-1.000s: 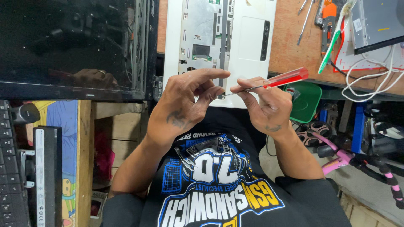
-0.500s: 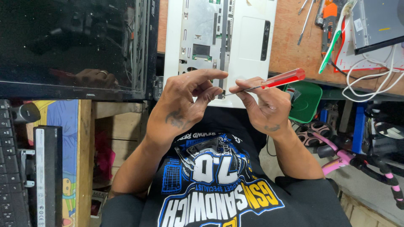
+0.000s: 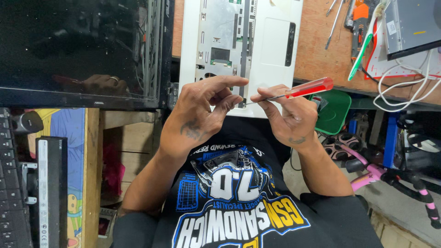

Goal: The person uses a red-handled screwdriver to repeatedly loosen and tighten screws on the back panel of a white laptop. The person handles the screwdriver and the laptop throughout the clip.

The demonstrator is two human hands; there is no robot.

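Head view, only one. Landmark: white laptop base [image 3: 271,41], one, lying opened with its metal inner plate showing, on the wooden bench [image 3: 321,50].

Right hand [image 3: 287,117] sits just below the base's lower right corner, fingers curled shut around one red-handled screwdriver [image 3: 307,88]. Thumb and forefinger pinch the thin metal shaft near its front; the red handle sticks out past the knuckles, up and to the right, over the base's edge. The tip points left toward the other hand.

Left hand [image 3: 202,112] is just below the base's lower left half, loosely curled. Forefinger stretched out straight on top, thumb and middle finger bent in beneath it, close to the screwdriver tip. Whether they pinch something tiny or touch the tip: cannot tell, too small.

Two hands, one screwdriver in them.

Left of the base: one dark monitor [image 3: 78,50], screen reflecting. Right of the base: one green-and-white pen-like tool [image 3: 365,46], white cables [image 3: 404,87], one grey box [image 3: 413,23]. Below the base's right corner, under the bench: one green lid-shaped piece [image 3: 333,112].
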